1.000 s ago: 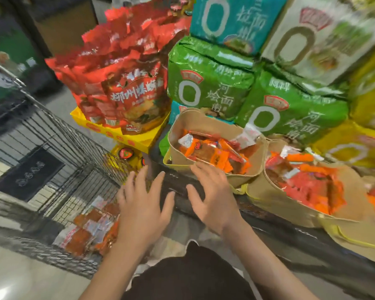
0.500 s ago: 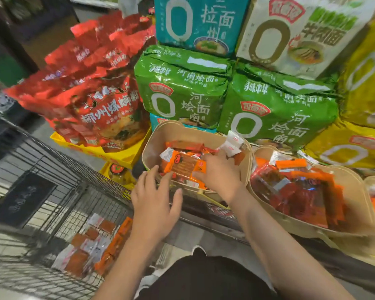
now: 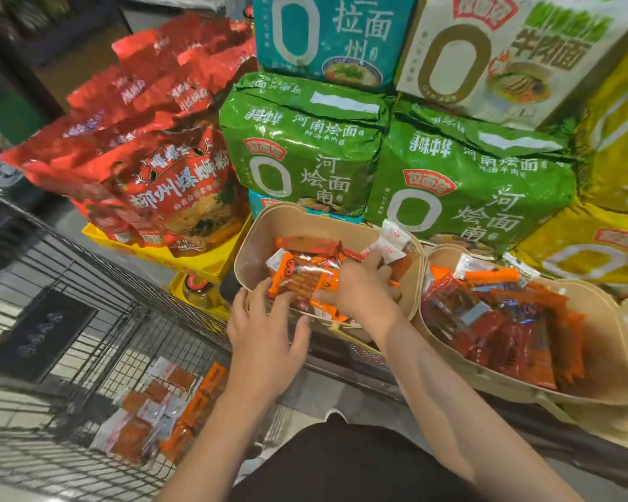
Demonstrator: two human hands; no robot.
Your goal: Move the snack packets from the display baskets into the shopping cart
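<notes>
Head view: the right hand (image 3: 356, 288) reaches into the left basket (image 3: 254, 244), its grip pinching an orange packet (image 3: 301, 279); its fingertips are partly hidden. The left hand (image 3: 265, 331) hovers with a released grip at the rim. More packets (image 3: 160, 411) lie in the cart (image 3: 98, 320), its edges cut off.

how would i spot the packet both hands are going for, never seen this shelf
Find the green noodle bags; below them sits the left tan basket. On its heap lies an orange packet, unlike its neighbours touched by the left hand and right hand.
</notes>
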